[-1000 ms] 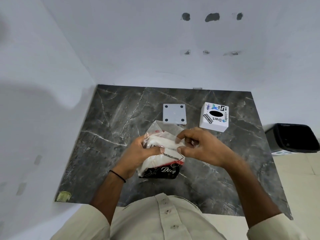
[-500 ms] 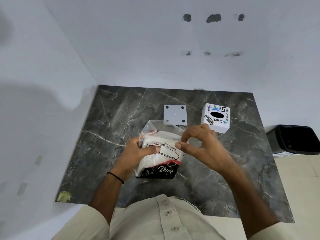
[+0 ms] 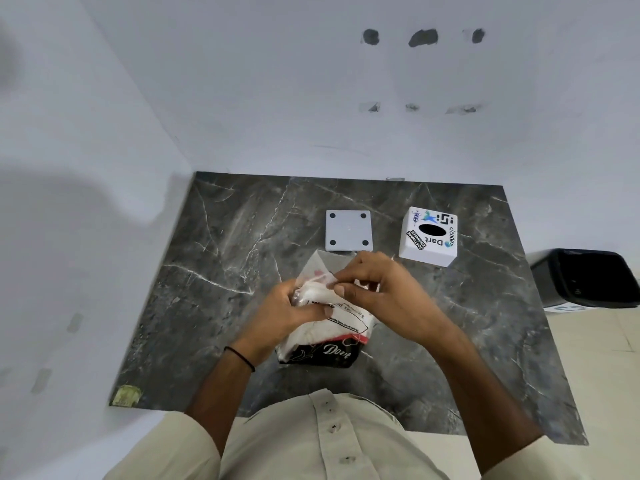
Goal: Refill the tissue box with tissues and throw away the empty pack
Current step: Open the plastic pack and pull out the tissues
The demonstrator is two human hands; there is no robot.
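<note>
I see my left hand (image 3: 284, 313) wrapped around the left side of the tissue pack (image 3: 329, 353), fingers curled behind it and the thumb pressed flat across its printed front. My right hand (image 3: 381, 292) meets it at the pack's upper end, where thumb and forefinger pinch the clear plastic at the mouth; the other fingers are curled loosely behind. The pack stands tilted between both hands, its black bottom end nearest my body and low against the dark marble table (image 3: 225, 271), though I cannot tell whether it rests there or hangs just above. White tissue shows through the wrapper under my left thumb. Just beyond the pinch lies a flat grey square plate (image 3: 348, 230) with a dark dot in each corner, and the pack's loose clear flap overlaps its near edge from this view. Beyond and to the right of my right knuckles, near but apart, stands the white tissue box (image 3: 429, 237), its oval opening facing up among stickers. Far to the right of the grip, off the table, sits a black bin (image 3: 585, 277). A thin black band (image 3: 239, 356) circles my left wrist.
</note>
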